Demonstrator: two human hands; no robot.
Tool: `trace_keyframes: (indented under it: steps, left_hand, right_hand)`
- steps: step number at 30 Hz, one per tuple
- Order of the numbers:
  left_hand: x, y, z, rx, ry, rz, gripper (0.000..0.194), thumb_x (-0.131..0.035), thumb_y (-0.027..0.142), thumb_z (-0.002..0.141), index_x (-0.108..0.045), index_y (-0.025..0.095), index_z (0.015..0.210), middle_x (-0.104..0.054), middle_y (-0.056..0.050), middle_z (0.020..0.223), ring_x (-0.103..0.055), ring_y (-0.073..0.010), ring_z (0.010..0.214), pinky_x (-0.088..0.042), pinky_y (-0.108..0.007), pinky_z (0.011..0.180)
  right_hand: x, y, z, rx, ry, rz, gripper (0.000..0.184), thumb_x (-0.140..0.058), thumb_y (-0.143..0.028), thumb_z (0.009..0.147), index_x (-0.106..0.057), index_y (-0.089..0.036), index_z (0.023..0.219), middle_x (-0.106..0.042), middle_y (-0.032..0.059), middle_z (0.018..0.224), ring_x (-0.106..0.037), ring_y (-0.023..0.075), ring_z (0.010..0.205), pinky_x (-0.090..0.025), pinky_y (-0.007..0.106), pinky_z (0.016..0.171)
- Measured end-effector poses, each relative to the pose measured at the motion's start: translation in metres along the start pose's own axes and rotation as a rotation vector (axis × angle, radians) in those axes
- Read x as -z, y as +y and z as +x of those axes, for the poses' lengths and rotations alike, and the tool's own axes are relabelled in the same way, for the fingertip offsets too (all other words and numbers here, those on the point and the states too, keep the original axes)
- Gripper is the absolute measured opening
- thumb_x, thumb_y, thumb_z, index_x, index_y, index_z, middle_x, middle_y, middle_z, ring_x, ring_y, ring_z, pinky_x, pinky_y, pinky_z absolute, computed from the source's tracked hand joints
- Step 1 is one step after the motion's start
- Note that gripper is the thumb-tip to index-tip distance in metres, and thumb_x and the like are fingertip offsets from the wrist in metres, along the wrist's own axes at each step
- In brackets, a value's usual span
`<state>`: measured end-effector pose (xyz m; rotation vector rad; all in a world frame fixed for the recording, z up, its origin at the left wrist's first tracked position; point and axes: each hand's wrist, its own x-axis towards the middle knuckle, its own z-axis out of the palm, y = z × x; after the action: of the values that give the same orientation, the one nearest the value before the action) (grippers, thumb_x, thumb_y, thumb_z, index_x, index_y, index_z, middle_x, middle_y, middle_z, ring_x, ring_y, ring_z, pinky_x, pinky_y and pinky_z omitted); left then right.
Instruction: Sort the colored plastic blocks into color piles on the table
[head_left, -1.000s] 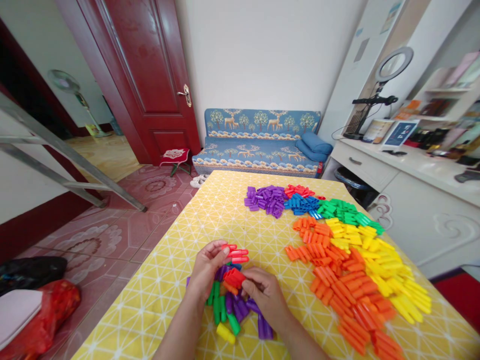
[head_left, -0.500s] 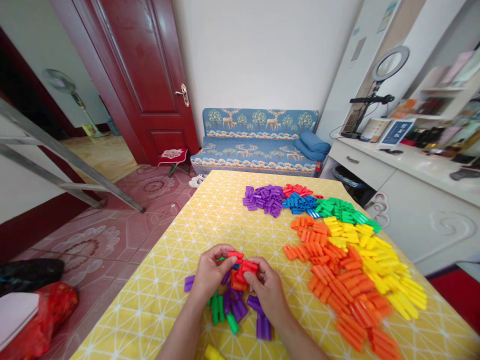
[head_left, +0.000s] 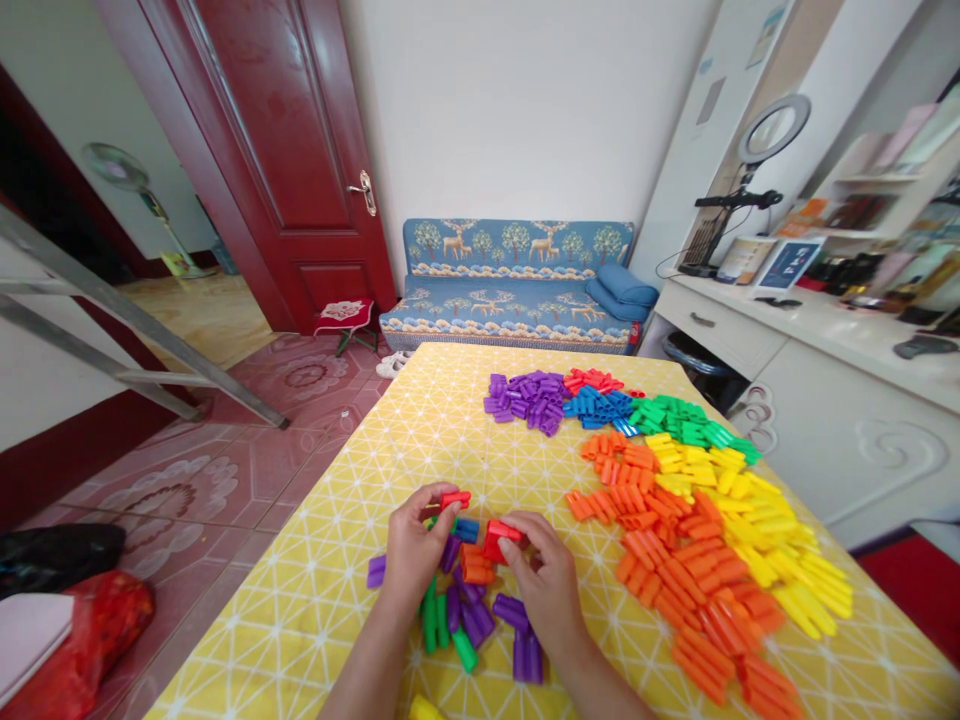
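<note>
Between the thumb and fingers of my left hand point(head_left: 420, 540) is a red plastic tube piece point(head_left: 455, 499). My right hand point(head_left: 546, 572) pinches more red tube pieces point(head_left: 498, 538), a small gap away from the left one. Under and between my hands lie orange tubes point(head_left: 476, 564), a blue piece point(head_left: 466, 530), purple tubes point(head_left: 471, 612) and green tubes point(head_left: 435, 618) on the yellow cloth. Close to my right wrist rest more purple tubes point(head_left: 526, 652). A yellow piece point(head_left: 426, 709) shows at the bottom edge.
Sorted heaps curve along the table point(head_left: 360, 480): purple point(head_left: 527, 402), red point(head_left: 592, 380), blue point(head_left: 600, 408), green point(head_left: 679, 420), yellow point(head_left: 765, 525) and orange point(head_left: 682, 570). Past the table's far edge stands a blue patterned sofa point(head_left: 517, 290). A white cabinet point(head_left: 840, 370) flanks the right side.
My hands have moved apart, the left one slightly left and up. The red pieces they hold are now separated, and the orange and blue tubes beneath show more clearly.
</note>
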<state>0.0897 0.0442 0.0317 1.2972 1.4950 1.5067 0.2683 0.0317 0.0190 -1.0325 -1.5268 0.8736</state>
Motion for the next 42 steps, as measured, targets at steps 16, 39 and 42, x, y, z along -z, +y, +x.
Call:
trace_keyframes:
  steps: [16,39,42]
  left_hand:
    - [-0.001,0.004,0.001,0.033,0.010,-0.022,0.019,-0.071,0.030,0.074,-0.072,0.019,0.089,-0.074,-0.006,0.090,-0.070,-0.0225,0.085,-0.054,-0.031,0.077]
    - [-0.004,0.005,-0.001,0.054,0.008,0.003,0.019,-0.071,0.029,0.074,-0.073,0.019,0.089,-0.073,-0.006,0.092,-0.070,-0.0219,0.082,-0.055,-0.029,0.072]
    - [-0.004,0.003,-0.001,0.061,0.013,-0.026,0.020,-0.072,0.029,0.072,-0.073,0.019,0.090,-0.074,-0.007,0.091,-0.070,-0.0226,0.082,-0.055,-0.029,0.073]
  right_hand:
    - [0.152,0.025,0.221,-0.370,0.573,-0.193,0.018,-0.067,-0.020,0.077,-0.069,-0.013,0.094,-0.068,0.0046,0.073,-0.060,0.0126,0.059,-0.045,0.022,0.050]
    - [0.156,0.068,0.252,-0.443,0.535,-0.060,0.032,-0.068,-0.003,0.064,-0.066,-0.009,0.095,-0.066,0.0051,0.066,-0.067,0.0190,0.064,-0.055,0.027,0.056]
    - [0.150,0.052,0.243,-0.379,0.523,-0.077,0.037,-0.068,-0.011,0.066,-0.065,-0.011,0.102,-0.070,0.0092,0.084,-0.067,0.0186,0.070,-0.054,0.026,0.056]
